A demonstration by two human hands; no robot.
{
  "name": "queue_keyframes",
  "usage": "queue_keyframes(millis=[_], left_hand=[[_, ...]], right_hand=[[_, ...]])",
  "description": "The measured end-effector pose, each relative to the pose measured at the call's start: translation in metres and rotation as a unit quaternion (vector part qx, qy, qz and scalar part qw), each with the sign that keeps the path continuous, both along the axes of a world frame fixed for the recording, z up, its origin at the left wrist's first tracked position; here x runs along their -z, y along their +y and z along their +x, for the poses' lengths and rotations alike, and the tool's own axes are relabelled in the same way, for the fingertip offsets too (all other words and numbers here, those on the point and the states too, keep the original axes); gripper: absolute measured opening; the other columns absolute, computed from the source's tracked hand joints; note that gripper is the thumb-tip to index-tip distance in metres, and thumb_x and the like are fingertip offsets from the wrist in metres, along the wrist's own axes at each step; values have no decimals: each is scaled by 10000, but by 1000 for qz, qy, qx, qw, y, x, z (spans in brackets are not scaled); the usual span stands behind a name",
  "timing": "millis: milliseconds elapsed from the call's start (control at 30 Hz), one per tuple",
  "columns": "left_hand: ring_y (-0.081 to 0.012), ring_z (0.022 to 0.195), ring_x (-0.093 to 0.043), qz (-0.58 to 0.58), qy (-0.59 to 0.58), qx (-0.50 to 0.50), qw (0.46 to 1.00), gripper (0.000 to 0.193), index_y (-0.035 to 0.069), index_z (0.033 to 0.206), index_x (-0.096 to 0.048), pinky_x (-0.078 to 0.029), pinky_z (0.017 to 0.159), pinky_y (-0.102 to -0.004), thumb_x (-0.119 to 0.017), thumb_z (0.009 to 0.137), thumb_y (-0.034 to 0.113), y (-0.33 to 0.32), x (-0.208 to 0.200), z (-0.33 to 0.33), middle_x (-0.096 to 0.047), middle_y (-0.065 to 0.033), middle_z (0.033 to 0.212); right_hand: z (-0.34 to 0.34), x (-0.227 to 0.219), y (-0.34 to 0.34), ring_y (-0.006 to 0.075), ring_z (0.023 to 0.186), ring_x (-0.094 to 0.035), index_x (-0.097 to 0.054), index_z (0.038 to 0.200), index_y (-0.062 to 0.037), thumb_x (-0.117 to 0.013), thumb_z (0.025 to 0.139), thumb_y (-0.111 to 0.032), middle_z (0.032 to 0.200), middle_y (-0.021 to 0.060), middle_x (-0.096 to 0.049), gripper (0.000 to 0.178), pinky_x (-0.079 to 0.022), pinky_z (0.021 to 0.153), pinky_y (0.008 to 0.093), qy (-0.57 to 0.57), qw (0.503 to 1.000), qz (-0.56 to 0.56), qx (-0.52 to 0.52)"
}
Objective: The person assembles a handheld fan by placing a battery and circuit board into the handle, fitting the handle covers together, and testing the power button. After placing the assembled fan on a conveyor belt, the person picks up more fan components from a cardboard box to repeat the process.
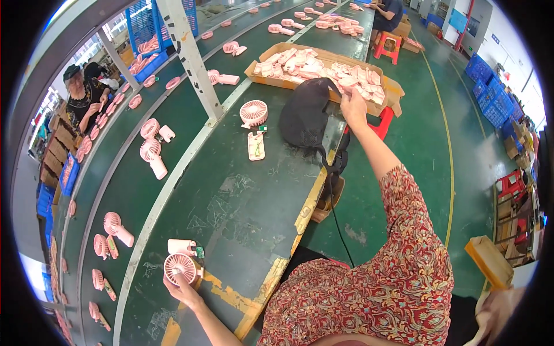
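"Where's the fan [180,270]?"
"Clasped in the left hand [183,294], thumb across its front, well left of the box [395,92]."
"Right hand [354,106]?"
"Nearer, at the box's edge; can't tell whether it's pinching anything."

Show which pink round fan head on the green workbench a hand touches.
The nearer pink round fan head, touched by the left hand; the other lies untouched near the black fabric bag.
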State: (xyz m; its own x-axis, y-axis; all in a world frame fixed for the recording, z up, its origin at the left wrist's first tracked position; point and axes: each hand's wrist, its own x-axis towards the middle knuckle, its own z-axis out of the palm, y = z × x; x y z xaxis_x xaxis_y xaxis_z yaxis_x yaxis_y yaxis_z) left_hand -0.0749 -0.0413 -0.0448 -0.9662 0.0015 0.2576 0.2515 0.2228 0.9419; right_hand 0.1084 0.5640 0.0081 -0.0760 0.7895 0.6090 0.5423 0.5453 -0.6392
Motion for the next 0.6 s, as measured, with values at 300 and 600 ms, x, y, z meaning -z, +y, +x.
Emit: queue_keyframes(millis=[300, 600], left_hand=[[-172, 869, -573, -20, -12, -24, 999, 395, -33, 1140, -523, -478, 754, -292, -535, 913, 290, 6, -6, 3, -584, -108, 1021], [-196, 885, -575, -27, -10, -28, 999, 444, -37, 1163, -503, -490, 740, -309, -545, 899, 317, 4, -5, 0, -575, -131, 1045]], right_hand=[[-29, 7, 39, 334, 1094, -554, -473, 1247, 24, -576, 818, -334, 1133, 238, -585, 568, -417, 936, 377, -57, 972, -214, -82], [-50, 23, 38, 317, 1256, -423, -377, 1350, 15, -500, 860, -427, 1334, 230, -447, 672, -325, 1031, 353, -70, 941, -314, -100]])
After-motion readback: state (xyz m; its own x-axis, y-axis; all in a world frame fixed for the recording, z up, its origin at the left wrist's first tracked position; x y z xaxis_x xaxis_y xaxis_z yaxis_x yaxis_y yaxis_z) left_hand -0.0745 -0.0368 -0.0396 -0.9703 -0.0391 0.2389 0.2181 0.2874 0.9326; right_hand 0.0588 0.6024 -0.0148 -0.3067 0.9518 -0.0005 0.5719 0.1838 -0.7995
